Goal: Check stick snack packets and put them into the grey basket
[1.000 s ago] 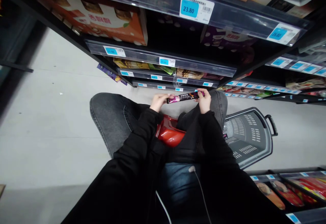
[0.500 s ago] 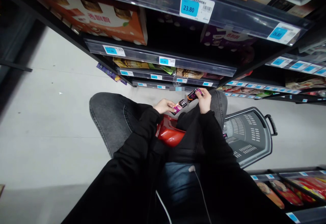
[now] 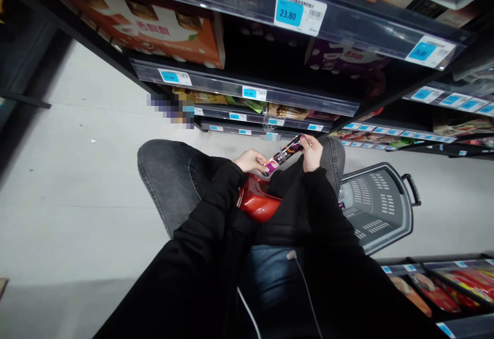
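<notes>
A long, narrow black packet [image 3: 286, 153] with purple and orange print is stretched slantwise between my two hands, above my lap. Its lower left end is pinched by my left hand [image 3: 251, 162], thumb and fingers closed on the purple part. At the upper right end, the fingers of my right hand [image 3: 312, 153] are closed around it. Whether it is a single-serve stick or another kind of wrapper, I cannot tell. Below my hands, between my bent legs, is a glossy red object [image 3: 259, 204], partly hidden by my sleeve and legs.
Shelves with price tags [image 3: 300, 12] rise in front, holding orange boxes [image 3: 154, 28] and purple boxes [image 3: 343, 58]. A grey shopping basket [image 3: 386, 205] stands on the floor at my right. Behind it is a low rack of red packages [image 3: 436, 292]. A white cable [image 3: 249, 312] hangs over my lap.
The view has shifted very slightly. Both hands keep their grip on the packet, with almost no movement.
</notes>
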The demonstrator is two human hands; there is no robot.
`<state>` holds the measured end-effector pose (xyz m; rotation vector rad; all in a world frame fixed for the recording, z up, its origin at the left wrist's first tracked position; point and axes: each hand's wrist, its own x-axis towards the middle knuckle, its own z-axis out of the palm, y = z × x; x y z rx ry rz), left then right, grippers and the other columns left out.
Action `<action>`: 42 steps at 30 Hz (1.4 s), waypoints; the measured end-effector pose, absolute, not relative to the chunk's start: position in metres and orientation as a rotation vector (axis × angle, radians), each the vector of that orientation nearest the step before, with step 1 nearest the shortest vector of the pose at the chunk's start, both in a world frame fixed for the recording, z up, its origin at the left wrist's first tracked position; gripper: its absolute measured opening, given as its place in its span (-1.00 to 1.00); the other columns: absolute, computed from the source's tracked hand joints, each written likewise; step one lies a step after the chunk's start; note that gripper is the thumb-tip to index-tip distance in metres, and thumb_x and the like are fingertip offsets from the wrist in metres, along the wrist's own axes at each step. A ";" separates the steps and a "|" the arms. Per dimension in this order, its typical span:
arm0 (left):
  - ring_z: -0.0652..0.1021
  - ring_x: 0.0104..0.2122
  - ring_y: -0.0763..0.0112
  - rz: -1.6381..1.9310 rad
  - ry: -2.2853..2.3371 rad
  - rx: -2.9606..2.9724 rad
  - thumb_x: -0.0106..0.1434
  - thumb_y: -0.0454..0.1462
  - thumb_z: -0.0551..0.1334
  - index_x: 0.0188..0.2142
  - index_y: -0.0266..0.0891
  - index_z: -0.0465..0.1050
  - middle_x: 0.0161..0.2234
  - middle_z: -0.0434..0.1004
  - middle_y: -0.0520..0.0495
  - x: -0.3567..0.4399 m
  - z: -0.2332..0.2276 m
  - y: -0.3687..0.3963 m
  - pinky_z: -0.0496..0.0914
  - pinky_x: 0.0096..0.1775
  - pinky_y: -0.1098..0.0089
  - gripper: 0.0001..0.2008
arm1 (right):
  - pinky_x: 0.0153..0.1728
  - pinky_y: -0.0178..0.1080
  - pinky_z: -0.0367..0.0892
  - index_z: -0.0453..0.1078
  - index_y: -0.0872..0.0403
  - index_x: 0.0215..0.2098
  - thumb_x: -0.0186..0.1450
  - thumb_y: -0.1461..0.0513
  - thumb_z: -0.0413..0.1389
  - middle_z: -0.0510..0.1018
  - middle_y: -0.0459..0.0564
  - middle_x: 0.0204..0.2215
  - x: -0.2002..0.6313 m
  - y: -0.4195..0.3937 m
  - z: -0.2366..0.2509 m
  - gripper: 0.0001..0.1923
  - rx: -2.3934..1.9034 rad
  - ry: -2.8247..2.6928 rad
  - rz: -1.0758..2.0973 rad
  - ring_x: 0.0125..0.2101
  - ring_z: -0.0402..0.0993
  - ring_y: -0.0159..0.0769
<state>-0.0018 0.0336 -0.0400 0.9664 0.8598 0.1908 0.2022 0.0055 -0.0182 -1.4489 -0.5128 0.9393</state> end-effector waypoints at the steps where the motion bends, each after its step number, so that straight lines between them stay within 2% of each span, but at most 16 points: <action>1: 0.50 -0.63 0.41 0.185 0.885 0.957 -0.36 -0.37 0.44 -0.60 -0.34 0.50 -0.65 0.50 -0.05 -0.002 -0.043 0.034 0.44 -0.53 0.44 -0.77 | -0.45 -0.35 0.37 0.41 0.12 -0.42 -0.01 0.19 0.17 0.51 -0.15 -0.52 0.203 0.006 -0.020 -0.80 -1.477 -0.527 0.922 -0.47 0.43 -0.44; 6: 0.51 -0.62 0.41 0.114 0.885 0.924 -0.36 -0.35 0.45 -0.62 -0.33 0.50 -0.65 0.50 -0.05 -0.004 -0.049 0.033 0.45 -0.52 0.45 -0.77 | -0.48 -0.39 0.35 0.40 0.13 -0.45 -0.01 0.24 0.17 0.48 -0.17 -0.56 0.202 0.007 -0.024 -0.86 -1.522 -0.573 0.899 -0.51 0.39 -0.48; 10: 0.52 -0.59 0.40 0.016 0.774 0.948 -0.35 -0.35 0.45 -0.55 -0.35 0.51 -0.60 0.53 -0.07 -0.001 -0.038 0.028 0.44 -0.50 0.45 -0.73 | -0.53 -0.40 0.34 0.40 0.13 -0.45 -0.02 0.20 0.18 0.47 -0.16 -0.56 0.198 0.007 -0.021 -0.82 -1.486 -0.650 1.082 -0.53 0.38 -0.48; 16: 0.57 -0.48 0.28 0.081 0.757 0.723 -0.22 -0.27 0.44 -0.35 -0.36 0.51 -0.40 0.58 -0.22 0.009 -0.022 0.019 0.46 -0.49 0.39 -0.63 | -0.56 -0.42 0.35 0.41 0.13 -0.42 -0.04 0.16 0.20 0.45 -0.18 -0.55 0.193 0.007 -0.019 -0.77 -1.495 -0.675 1.131 -0.54 0.36 -0.50; 23: 0.57 -0.47 0.25 0.078 0.807 0.644 -0.30 -0.30 0.46 -0.43 -0.41 0.50 -0.47 0.56 -0.20 0.010 -0.031 0.016 0.46 -0.47 0.37 -0.63 | -0.56 -0.41 0.35 0.40 0.13 -0.49 -0.07 0.19 0.21 0.44 -0.19 -0.60 0.190 0.007 -0.014 -0.80 -1.508 -0.701 1.179 -0.57 0.35 -0.51; 28: 0.57 -0.45 0.25 0.070 0.811 0.621 -0.31 -0.30 0.47 -0.39 -0.43 0.48 -0.45 0.56 -0.19 0.012 -0.035 0.015 0.47 -0.45 0.34 -0.58 | -0.55 -0.41 0.35 0.39 0.14 -0.51 -0.09 0.17 0.22 0.45 -0.16 -0.59 0.190 0.007 -0.013 -0.78 -1.545 -0.746 1.164 -0.55 0.36 -0.49; 31: 0.57 -0.42 0.24 0.061 0.807 0.641 -0.26 -0.29 0.46 -0.39 -0.44 0.47 -0.41 0.56 -0.23 0.013 -0.034 0.016 0.47 -0.44 0.34 -0.59 | -0.53 -0.38 0.35 0.37 0.13 -0.50 -0.07 0.15 0.21 0.45 -0.14 -0.58 0.192 0.007 -0.015 -0.77 -1.564 -0.761 1.136 -0.54 0.36 -0.47; 35: 0.57 -0.41 0.21 0.111 0.824 0.630 -0.13 -0.16 0.40 -0.32 -0.39 0.43 -0.34 0.56 -0.24 0.014 -0.029 0.016 0.47 -0.48 0.34 -0.58 | -0.51 -0.33 0.37 0.35 0.12 -0.49 -0.05 0.12 0.18 0.43 -0.14 -0.57 0.194 0.007 -0.016 -0.75 -1.578 -0.720 1.135 -0.54 0.36 -0.44; 42: 0.57 -0.47 0.22 0.141 0.853 0.562 -0.04 -0.19 0.36 -0.31 -0.39 0.39 -0.44 0.56 -0.22 0.016 -0.023 0.016 0.47 -0.47 0.33 -0.64 | -0.52 -0.22 0.42 0.34 0.12 -0.42 -0.07 0.09 0.18 0.39 -0.12 -0.53 0.192 0.006 -0.020 -0.69 -1.662 -0.722 1.254 -0.50 0.40 -0.33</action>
